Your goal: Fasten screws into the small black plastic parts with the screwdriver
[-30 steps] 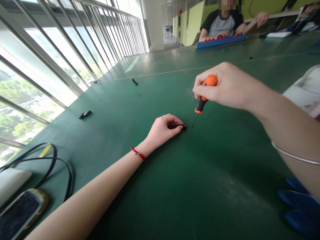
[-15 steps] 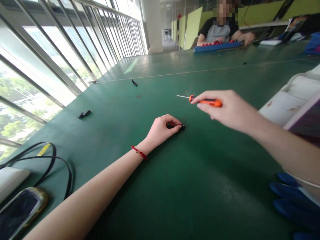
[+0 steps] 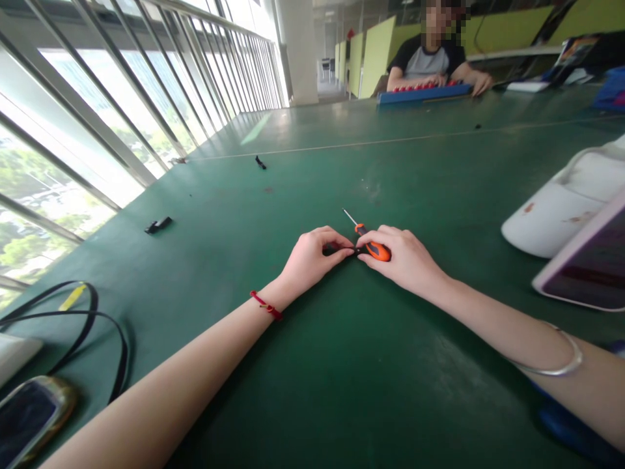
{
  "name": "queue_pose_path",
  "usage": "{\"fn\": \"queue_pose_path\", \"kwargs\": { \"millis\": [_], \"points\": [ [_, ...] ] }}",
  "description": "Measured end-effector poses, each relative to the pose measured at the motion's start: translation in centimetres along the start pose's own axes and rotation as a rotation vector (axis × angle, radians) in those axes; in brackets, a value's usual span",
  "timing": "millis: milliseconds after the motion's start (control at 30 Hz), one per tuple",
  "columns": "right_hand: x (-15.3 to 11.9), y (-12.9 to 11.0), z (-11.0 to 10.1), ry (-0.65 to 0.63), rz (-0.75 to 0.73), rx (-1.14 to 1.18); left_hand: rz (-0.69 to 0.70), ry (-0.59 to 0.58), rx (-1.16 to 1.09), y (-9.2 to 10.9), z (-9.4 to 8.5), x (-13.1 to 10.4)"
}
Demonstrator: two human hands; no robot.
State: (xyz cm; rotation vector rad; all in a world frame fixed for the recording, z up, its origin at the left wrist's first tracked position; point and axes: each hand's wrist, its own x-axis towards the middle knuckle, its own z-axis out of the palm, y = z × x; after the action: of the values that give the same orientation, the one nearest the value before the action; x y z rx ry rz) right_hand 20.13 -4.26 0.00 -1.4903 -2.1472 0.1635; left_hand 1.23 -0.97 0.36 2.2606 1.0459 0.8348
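Compared with the frame of half a second earlier, the right hand is now lower and close against the left hand, and it brings the screwdriver down with it. From my distant seat I go from left to right. At the left edge I see a phone and a black cable; farther in, a loose black part lies on the table. Next, the left hand is nearly closed, pinching a small black piece (most of it is hidden from me). Its long axis seems to run left to right, and its free end points to the right hand, whose thumb and finger are almost together at this end; whether they grip it, I cannot tell. The same hand keeps the screwdriver's handle tucked in, shaft slanting away to the far left. Beyond, a blue tray before a co-worker holds red pieces. Rightmost is a blue container, its contents unclear.
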Motion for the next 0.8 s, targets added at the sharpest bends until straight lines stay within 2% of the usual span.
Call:
{"fn": "queue_pose_path", "kwargs": {
  "millis": [367,800],
  "points": [
    [-0.44,-0.2,0.11,-0.033,-0.033,-0.027,0.054,-0.014,0.13,0.62,0.04,-0.29],
    [-0.62,-0.45,-0.35,-0.022,-0.005,0.017,0.118,0.06,0.135,0.43,0.15,-0.4]
  ]
}}
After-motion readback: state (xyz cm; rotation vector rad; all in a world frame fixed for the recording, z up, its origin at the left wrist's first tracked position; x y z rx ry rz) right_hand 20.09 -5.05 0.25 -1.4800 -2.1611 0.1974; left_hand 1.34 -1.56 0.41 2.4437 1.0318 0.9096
